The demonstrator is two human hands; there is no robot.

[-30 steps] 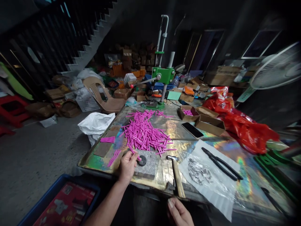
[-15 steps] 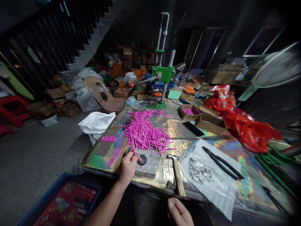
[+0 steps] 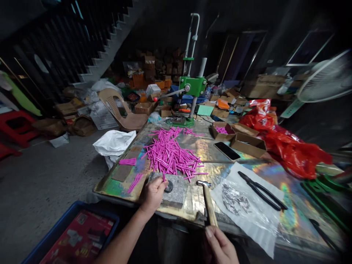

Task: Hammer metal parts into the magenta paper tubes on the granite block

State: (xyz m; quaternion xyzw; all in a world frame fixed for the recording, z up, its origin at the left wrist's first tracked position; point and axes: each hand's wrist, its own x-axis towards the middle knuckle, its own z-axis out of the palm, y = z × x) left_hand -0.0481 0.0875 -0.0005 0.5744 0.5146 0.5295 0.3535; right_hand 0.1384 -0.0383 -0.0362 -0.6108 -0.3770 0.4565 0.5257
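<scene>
My left hand (image 3: 154,192) pinches a thin magenta stick (image 3: 164,178) above a round black disc (image 3: 168,186). That disc lies on a speckled grey stone block (image 3: 176,194) at the front of the table. My right hand (image 3: 221,244) is at the table's front edge, its thumb and fingers closed on the end of a hammer's wooden handle. The hammer (image 3: 208,201) still lies on the table, its metal head pointing away from me. Behind the block spreads a big heap of magenta sticks (image 3: 172,154). Two small groups of sticks (image 3: 128,161) lie left of it.
Black long-handled pliers (image 3: 261,190) and small metal pins (image 3: 235,200) lie on a white sheet (image 3: 261,231) at right. A phone (image 3: 227,151) and small cardboard boxes (image 3: 248,145) are behind. A green hand press (image 3: 191,86) stands at the table's far end; a blue crate (image 3: 41,234) sits below left.
My right hand has moved up and right, from below the hammer to the end of its handle. My left hand has shifted slightly right, and its stick now stands more upright over the disc.
</scene>
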